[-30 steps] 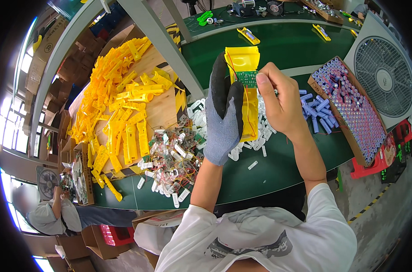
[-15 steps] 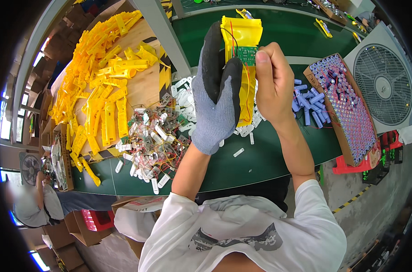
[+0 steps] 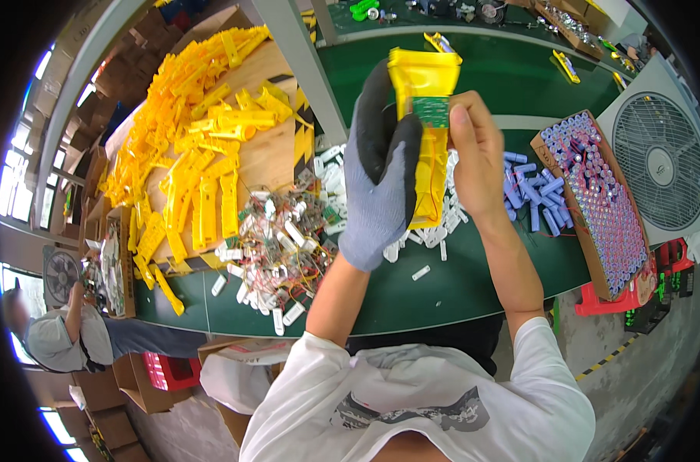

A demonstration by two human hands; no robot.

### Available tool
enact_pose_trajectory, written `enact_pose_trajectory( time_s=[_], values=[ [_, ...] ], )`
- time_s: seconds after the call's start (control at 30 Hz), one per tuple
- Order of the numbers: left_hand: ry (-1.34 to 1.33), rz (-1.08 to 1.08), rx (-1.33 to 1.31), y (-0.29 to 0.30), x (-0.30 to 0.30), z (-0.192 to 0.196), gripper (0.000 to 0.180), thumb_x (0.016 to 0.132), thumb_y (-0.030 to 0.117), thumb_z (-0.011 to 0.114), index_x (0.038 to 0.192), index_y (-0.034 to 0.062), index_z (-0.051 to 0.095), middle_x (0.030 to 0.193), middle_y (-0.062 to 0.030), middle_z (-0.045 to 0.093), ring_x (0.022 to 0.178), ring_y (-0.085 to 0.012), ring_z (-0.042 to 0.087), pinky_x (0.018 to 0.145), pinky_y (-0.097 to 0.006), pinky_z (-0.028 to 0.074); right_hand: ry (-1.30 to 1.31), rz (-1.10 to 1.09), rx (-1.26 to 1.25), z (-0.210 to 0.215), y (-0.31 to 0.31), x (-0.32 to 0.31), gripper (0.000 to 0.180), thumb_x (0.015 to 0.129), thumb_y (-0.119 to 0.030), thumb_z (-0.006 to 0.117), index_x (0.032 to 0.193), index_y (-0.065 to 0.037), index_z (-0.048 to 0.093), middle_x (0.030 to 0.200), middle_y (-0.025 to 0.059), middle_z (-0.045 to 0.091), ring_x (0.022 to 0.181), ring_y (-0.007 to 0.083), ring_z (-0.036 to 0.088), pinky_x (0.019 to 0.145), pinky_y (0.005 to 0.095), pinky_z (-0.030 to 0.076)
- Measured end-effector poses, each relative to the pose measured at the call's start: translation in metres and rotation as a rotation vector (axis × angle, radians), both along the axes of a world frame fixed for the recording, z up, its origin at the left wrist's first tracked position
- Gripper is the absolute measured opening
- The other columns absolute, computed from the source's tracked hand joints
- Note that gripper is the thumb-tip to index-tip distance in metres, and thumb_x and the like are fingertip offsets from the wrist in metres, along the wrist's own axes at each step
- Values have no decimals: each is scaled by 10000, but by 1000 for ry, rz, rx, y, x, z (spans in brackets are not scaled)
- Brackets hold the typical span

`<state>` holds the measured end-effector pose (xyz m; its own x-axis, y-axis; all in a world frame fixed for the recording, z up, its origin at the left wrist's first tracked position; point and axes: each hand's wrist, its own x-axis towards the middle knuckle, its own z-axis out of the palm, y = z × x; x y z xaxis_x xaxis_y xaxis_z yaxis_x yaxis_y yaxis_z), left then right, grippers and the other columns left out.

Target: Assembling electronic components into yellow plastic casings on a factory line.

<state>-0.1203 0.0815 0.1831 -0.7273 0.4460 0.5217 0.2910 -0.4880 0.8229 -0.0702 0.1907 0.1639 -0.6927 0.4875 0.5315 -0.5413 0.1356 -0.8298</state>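
My left hand (image 3: 381, 169), in a grey-blue glove with black fingers and palm, holds a long yellow plastic housing (image 3: 428, 179) upright above the table. A small green circuit board (image 3: 431, 112) sits across the upper part of the housing. Thin red wire (image 3: 433, 206) shows near the housing's lower end. My bare right hand (image 3: 477, 150) is closed at the housing's right edge, its thumb beside the board. The curled fingers hide what exactly they pinch. Behind and below the housing lie many white plastic pieces (image 3: 330, 173).
Yellow plastic shells (image 3: 203, 200) are heaped at the left, near a tangle of wired boards and white parts (image 3: 280, 239). Loose blue cylindrical cells (image 3: 531, 189) lie right of my hand, beside a cardboard box of cells (image 3: 585, 223) and a fan (image 3: 658, 165). Another person (image 3: 61, 331) sits far left.
The whole view has shifted, so the scene sits lower and further right. The red and black wires that crossed above the board no longer show there. Both hands keep their hold.
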Motion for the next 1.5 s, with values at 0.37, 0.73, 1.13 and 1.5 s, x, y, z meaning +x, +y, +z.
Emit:
enact_pose_trajectory(
  time_s=[0.37, 0.73, 1.13, 1.5],
  values=[
    [-168, 134, 131, -7, -25, -5, 549, 927, 33, 539, 1419, 54, 299, 1190, -134, 561, 1033, -193, 601, 842, -326, 527, -399, 188, 308, 15, 1, 16, 730, 812, -139, 721, 1433, -102, 340, 1096, 149, 628, 1024, 189, 610, 893, 333, 475],
    [-91, 110, -136, -27, -45, 4, 473, 802, 15, 706, 1237, 5, 521, 941, -87, 638, 719, -114, 615, 568, -226, 488, -350, 165, 563, 23, 36, 27, 612, 794, -132, 686, 1354, -75, 446, 1082, 154, 668, 946, 270, 668, 842, 347, 507],
    [-196, 67, -471, -48, -37, 14, 174, 867, 122, 666, 1006, 16, 665, 643, -23, 614, 463, -54, 511, 412, -187, 352, -446, 286, 588, 38, 59, 52, 636, 763, -133, 701, 1361, -65, 493, 1231, 119, 625, 1092, 217, 623, 973, 327, 450],
    [711, 468, -283, -78, -1, 32, 592, 681, -12, 673, 1255, -56, 533, 1270, -212, 536, 1214, -327, 496, 1047, -418, 364, -556, -48, 829, 35, 54, 52, 492, 750, -210, 719, 1193, -79, 551, 939, 151, 682, 788, 352, 632, 744, 411, 488]
  ],
)
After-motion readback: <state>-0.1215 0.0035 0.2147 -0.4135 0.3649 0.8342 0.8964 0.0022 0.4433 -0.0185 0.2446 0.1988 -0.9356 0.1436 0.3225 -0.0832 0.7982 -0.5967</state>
